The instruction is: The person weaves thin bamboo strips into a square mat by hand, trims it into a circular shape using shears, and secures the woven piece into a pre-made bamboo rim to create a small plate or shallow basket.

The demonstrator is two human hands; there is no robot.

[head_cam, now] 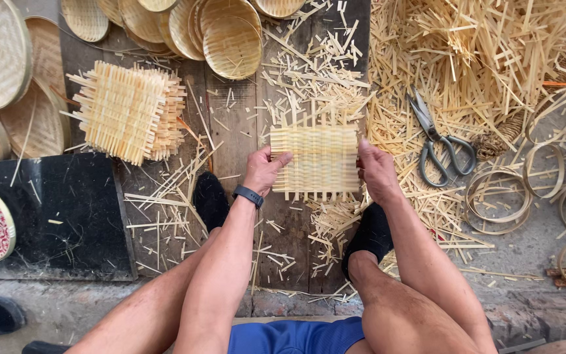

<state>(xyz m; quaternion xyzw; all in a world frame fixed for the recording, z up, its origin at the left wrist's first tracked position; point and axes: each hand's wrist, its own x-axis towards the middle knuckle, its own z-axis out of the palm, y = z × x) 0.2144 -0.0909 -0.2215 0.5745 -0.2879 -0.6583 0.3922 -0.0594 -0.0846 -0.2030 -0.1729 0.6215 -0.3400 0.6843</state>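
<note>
— Knees and forearms filled the near edge; what did the hands hold?

— A square woven bamboo mat (316, 160). The left hand (264, 170) gripped its left edge, thumb on top; the right hand (376, 172) clasped the right edge, keeping it just above the wooden boards (244, 124).

— And around them?

— Scissors (437, 141) lay just right of the right hand, among loose bamboo strips (486, 52). A stack of finished mats (129, 111) sat beyond the left hand, shallow woven baskets (230, 42) farther out, and bamboo hoops (499, 196) well to the right.
</note>
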